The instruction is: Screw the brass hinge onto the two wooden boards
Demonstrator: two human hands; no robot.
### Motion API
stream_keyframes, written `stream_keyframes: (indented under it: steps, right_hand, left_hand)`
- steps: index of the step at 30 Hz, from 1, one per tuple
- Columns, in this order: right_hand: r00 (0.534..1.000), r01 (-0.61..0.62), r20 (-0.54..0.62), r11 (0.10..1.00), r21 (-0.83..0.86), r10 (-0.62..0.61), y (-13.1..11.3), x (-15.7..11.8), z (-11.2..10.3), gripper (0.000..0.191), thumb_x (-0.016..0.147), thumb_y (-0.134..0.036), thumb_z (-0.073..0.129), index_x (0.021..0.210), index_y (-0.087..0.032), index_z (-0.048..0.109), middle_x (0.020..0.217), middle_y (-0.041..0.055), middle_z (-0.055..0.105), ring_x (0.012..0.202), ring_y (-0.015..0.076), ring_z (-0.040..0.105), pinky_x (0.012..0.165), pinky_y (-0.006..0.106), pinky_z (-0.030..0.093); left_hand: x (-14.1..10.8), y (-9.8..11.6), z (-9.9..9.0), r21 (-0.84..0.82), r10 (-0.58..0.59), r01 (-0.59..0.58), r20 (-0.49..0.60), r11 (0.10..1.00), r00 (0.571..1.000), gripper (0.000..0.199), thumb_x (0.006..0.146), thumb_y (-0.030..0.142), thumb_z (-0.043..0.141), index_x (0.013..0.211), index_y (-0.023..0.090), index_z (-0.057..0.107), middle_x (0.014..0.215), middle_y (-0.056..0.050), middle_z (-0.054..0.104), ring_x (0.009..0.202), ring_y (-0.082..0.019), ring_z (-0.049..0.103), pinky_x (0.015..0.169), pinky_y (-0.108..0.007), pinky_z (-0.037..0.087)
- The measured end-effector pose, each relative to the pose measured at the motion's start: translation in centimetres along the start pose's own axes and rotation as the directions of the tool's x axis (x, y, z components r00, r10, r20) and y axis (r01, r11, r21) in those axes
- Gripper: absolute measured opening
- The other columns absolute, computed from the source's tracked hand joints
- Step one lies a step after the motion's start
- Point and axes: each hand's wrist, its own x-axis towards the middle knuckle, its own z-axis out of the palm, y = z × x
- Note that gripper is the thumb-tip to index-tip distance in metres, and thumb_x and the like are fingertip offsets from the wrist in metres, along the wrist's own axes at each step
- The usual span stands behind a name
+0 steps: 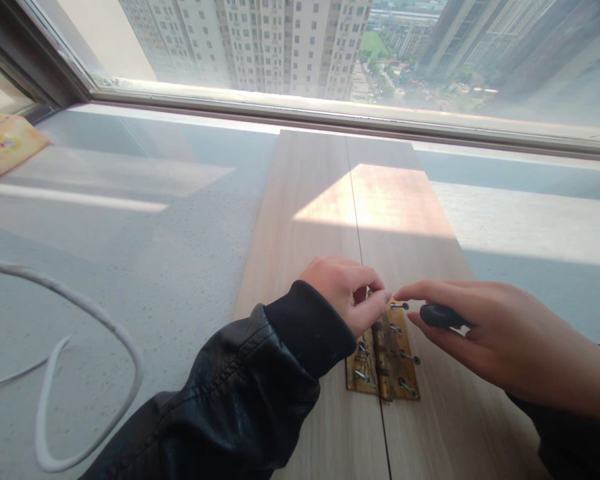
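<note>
A worn brass hinge (403,350) lies across the seam between two pale wooden boards (310,200). Several screws (409,387) stick up, tilted, from its holes on both leaves. Over the hinge's far end, my left hand (343,290) has thumb and forefinger pinched together; whatever is between them is too small to make out. My right hand (495,333) is just to the right, curled around a screwdriver with a dark handle (443,315), most of it hidden by the palm. Its forefinger reaches out to the left hand's fingertips.
The boards rest on a speckled white sill (195,220) under a window frame (240,110). A white cable (100,313) loops at the left. At the far left edge lies an orange-yellow packet (10,143). Tall buildings show through the glass.
</note>
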Motion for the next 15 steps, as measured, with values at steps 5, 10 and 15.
stream_keyframes:
  steps: [5, 10, 15]
  right_hand:
    - [0.995, -0.035, 0.079, 0.944, -0.327, 0.064, -0.12, 0.23, 0.39, 0.033, 0.081, -0.056, 0.045, 0.074, -0.026, 0.056, 0.056, 0.001, 0.061, 0.046, 0.0193, 0.053, 0.043, 0.029, 0.032]
    - [0.991, 0.031, 0.133, 0.937, -0.347, 0.017, 0.09, 0.09, 0.74, 0.025, 0.085, -0.041, 0.042, 0.066, -0.025, 0.046, 0.052, 0.0001, 0.055, 0.041, 0.0171, 0.046, 0.042, 0.028, 0.025]
    - [0.995, 0.077, 0.077, 0.954, -0.291, -0.056, 0.27, -0.21, 0.23, 0.013, 0.083, -0.035, 0.045, 0.083, -0.026, 0.055, 0.057, 0.0008, 0.06, 0.044, 0.0195, 0.053, 0.042, 0.03, 0.03]
  left_hand:
    - [0.0, -0.12, 0.02, -0.004, 0.004, -0.004, -0.006, 1.0, 1.0, 0.018, 0.075, 0.028, 0.056, 0.066, 0.016, 0.067, 0.056, 0.001, 0.06, 0.057, -0.011, 0.05, 0.061, -0.028, 0.041]
    - [-0.02, -0.19, 0.04, 0.0, 0.009, -0.009, -0.008, 1.0, 1.0, 0.019, 0.075, 0.028, 0.055, 0.066, 0.016, 0.067, 0.055, 0.001, 0.059, 0.057, -0.011, 0.049, 0.06, -0.027, 0.04]
    - [-0.01, -0.08, 0.0, 0.002, 0.002, -0.002, -0.003, 1.0, 1.0, 0.018, 0.075, 0.027, 0.056, 0.067, 0.017, 0.067, 0.055, 0.001, 0.059, 0.057, -0.011, 0.049, 0.06, -0.027, 0.04]
